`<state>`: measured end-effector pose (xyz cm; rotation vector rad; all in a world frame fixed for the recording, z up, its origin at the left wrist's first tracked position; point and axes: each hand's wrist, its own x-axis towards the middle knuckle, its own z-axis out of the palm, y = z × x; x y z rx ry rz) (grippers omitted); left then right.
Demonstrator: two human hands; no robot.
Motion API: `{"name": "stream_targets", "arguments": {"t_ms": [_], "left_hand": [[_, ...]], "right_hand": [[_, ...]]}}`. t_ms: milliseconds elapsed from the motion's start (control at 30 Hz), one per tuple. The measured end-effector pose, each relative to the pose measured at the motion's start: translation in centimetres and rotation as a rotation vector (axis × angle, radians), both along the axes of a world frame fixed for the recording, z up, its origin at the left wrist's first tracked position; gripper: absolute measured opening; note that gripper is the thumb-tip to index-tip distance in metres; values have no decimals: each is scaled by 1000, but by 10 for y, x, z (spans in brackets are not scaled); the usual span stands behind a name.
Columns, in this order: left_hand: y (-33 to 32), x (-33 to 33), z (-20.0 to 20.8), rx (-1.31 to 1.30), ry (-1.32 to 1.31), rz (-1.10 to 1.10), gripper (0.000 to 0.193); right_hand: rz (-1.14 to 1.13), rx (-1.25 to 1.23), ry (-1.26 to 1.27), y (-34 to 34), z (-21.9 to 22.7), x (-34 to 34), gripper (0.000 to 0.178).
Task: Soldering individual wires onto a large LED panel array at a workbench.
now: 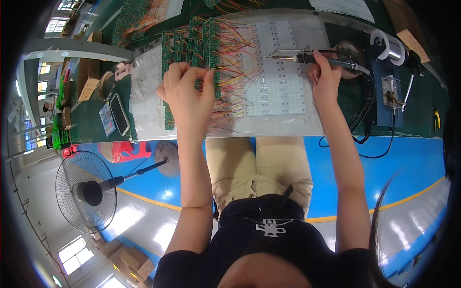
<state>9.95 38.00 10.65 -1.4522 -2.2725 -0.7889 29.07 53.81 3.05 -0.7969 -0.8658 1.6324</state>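
My left hand [189, 86] is over a row of green circuit boards [168, 115], thumb and forefinger pinched at their right edge on what looks like a thin wire. Many red and yellow wires [235, 72] run rightward from these boards onto a white perforated panel [281, 91]. My right hand [327, 77] grips a soldering iron [307, 58] by its handle. The iron lies level, its tip pointing left above the panel's upper part, with a thin bent tube alongside. A gap separates the tip from my left fingers.
Right of the iron are a round dark dish [349, 50], a solder spool [394, 50], a metal stand [391, 91] and a looping black cable [370, 110]. A phone [119, 114] lies at left. More wired boards [149, 21] lie beyond. A fan [86, 192] stands left below the table.
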Motion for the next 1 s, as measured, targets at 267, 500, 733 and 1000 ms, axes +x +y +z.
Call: {"name": "stream_targets", "arguments": {"t_ms": [267, 500, 733, 1000], "left_hand": [[26, -32, -4, -25, 87, -41, 15], [29, -52, -20, -95, 0, 0, 11], [69, -79, 10, -53, 37, -32, 11], [229, -180, -29, -352, -211, 33, 40]], "right_hand": [[9, -17, 1, 0, 1, -1, 18], [18, -45, -2, -1, 2, 0, 17], [32, -140, 13, -3, 8, -4, 19], [-1, -118, 59, -1, 7, -6, 21]]}}
